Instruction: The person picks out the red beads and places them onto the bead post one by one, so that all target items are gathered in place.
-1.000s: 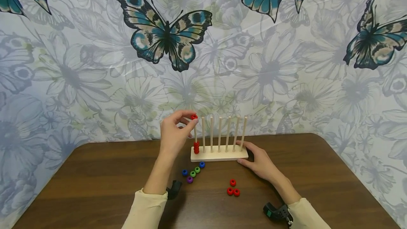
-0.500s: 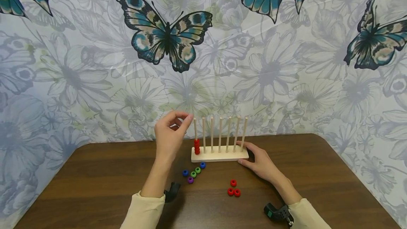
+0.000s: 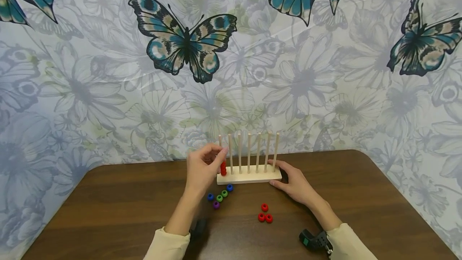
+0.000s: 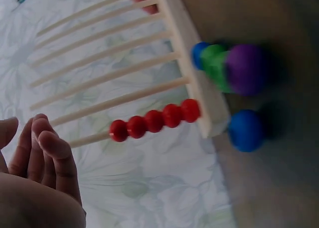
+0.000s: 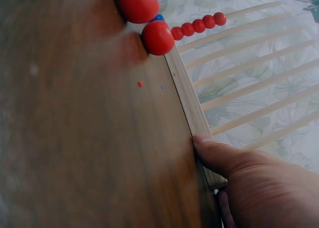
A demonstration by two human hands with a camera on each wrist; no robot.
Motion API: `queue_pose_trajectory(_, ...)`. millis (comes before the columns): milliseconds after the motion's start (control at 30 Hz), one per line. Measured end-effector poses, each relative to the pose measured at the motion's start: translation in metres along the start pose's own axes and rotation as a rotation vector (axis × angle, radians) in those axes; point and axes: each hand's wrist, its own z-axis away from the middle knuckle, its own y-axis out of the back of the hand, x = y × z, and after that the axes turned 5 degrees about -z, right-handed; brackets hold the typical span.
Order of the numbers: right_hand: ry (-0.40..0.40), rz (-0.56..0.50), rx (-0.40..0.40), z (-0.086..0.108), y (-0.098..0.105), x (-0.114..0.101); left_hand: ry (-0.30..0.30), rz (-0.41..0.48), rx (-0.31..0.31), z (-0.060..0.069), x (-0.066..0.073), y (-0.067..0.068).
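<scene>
A pale wooden peg stand [image 3: 249,176] with a row of upright pegs stands at the table's far side. Several red beads [image 4: 154,120] are stacked at the bottom of its leftmost peg. My left hand [image 3: 203,169] is at that peg, above and partly in front of the beads. In the left wrist view its thumb and loosely bent fingers [image 4: 60,158] are apart, with nothing between them. My right hand [image 3: 297,183] grips the stand's right end. The right wrist view shows its thumb [image 5: 219,155] on the front edge of the base; the other fingers are mostly hidden.
Blue beads [image 3: 229,187], green beads [image 3: 224,193] and a purple bead [image 3: 216,204] lie before the stand's left end. Three loose red beads [image 3: 264,208] lie nearer on the wooden table [image 3: 119,212]. A butterfly-print cloth [image 3: 306,91] hangs behind.
My left hand let go of a red bead at the leftmost peg's top, and the bead dropped onto the stack. The hand drew back left, then came lower beside the peg. My right hand stayed.
</scene>
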Motion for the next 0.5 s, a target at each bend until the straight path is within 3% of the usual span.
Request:
queue_pose_trajectory(200, -0.009, 0.002, 0.001, 0.002, 0.001, 0.0, 0.059, -0.026, -0.123, 0.013, -0.013, -0.005)
queue_pose_trajectory(500, -0.005, -0.013, -0.001, 0.001, -0.001, -0.002, 0.111, -0.082, -0.388, 0.025, -0.017, -0.019)
